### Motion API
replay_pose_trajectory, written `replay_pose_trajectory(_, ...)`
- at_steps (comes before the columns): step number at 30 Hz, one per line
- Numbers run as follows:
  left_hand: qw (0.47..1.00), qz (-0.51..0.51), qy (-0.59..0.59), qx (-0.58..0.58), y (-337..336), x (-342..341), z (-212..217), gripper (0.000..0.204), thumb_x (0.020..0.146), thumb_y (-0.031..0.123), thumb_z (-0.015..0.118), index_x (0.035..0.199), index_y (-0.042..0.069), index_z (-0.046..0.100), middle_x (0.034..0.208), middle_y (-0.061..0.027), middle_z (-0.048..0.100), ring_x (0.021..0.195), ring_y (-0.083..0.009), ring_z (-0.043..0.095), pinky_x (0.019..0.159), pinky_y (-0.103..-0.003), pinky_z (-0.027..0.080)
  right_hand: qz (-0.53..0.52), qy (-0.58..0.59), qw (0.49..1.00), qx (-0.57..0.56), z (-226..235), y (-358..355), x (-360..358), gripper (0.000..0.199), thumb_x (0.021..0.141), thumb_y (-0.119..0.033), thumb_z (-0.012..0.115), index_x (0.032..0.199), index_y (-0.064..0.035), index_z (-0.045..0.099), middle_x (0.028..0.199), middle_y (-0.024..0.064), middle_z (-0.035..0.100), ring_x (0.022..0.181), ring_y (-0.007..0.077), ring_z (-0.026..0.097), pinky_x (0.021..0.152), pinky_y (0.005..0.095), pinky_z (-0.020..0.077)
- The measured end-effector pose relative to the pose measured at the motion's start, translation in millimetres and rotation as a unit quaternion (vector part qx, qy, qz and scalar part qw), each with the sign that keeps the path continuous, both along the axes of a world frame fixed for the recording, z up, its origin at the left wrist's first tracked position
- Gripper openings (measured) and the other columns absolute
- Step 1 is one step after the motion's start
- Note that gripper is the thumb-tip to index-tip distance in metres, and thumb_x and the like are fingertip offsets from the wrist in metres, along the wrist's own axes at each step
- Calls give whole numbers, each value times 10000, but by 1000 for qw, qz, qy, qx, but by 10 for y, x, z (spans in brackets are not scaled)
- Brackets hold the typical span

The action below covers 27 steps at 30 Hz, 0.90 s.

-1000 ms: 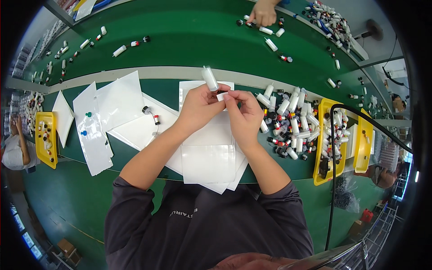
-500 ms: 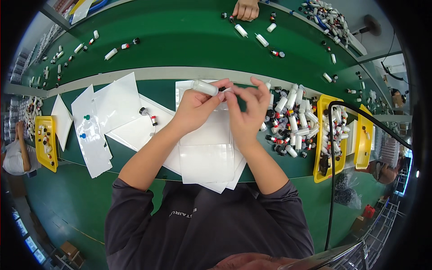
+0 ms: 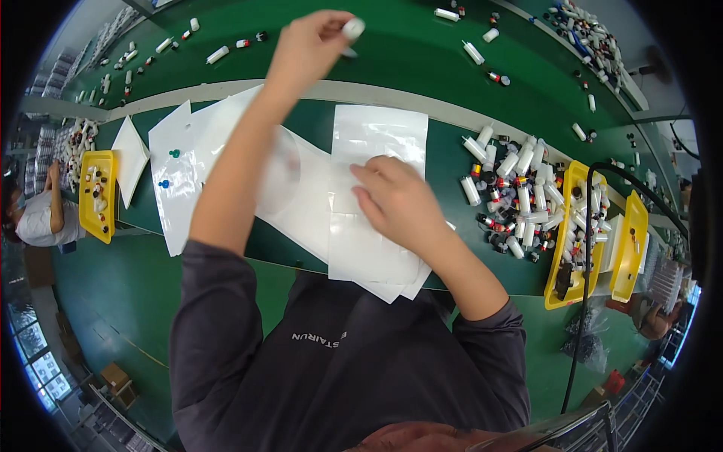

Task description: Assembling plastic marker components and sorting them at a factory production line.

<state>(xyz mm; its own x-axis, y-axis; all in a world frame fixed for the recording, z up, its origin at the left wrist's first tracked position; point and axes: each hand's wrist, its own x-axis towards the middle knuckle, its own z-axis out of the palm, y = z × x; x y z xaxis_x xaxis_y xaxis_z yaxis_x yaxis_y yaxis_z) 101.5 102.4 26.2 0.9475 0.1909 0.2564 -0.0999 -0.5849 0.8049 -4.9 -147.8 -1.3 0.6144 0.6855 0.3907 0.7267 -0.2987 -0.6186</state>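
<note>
My left hand (image 3: 312, 45) is stretched far forward over the upper green belt (image 3: 392, 53), fingers closed on a small white tube (image 3: 352, 29). My right hand (image 3: 395, 200) rests flat on a stack of clear plastic bags (image 3: 373, 192) lying on the green table in front of me, fingers slightly curled on the top bag. A pile of white tubes and small red and black caps (image 3: 508, 192) lies just right of that hand.
Yellow trays (image 3: 572, 233) with more tubes stand at the right, another yellow tray (image 3: 98, 192) at the left. Loose bags with small blue-green pieces (image 3: 177, 173) lie left of the stack. Scattered tubes (image 3: 474, 53) dot the upper belt. A person (image 3: 38, 215) sits at far left.
Both hands were together above the bags holding a white tube. My left hand has since reached forward onto the upper belt with the tube, and my right hand has dropped onto the bag stack.
</note>
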Motion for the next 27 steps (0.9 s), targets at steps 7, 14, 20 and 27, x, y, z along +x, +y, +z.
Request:
replay_pose_trajectory(7,927,30,-74,365,898,162,-371,285,877,255,706,1061,37,708,879,-150,728,862,-345,700,818,-444,562,48,58,997,-3,-324,221,-19,188,806,-82,737,992,-52,730,928,94,595,855,284,611,786,387,502)
replay_pose_trajectory(14,856,29,401,326,23,-1565,378,466,750,538,772,742,78,705,714,-81,674,698,-281,682,625,-403,526,28,60,997,37,-381,199,-29,84,805,-78,726,882,-65,696,920,67,606,860,278,622,784,394,493)
replay_pose_trajectory(20,937,-113,141,300,207,-1788,209,390,770,-53,629,1127,86,694,1343,-128,581,1294,-354,505,1041,-431,439,30,38,999,19,-346,207,-51,70,871,-94,647,893,-53,595,920,96,597,866,307,609,810,429,461)
replay_pose_trajectory(27,870,-255,100,411,235,-1579,233,231,790,37,697,996,123,756,1331,-57,633,1320,-298,520,1125,-477,387,18,157,987,31,-306,57,9,124,984,-113,539,1036,-9,493,834,158,634,748,373,615,720,480,481)
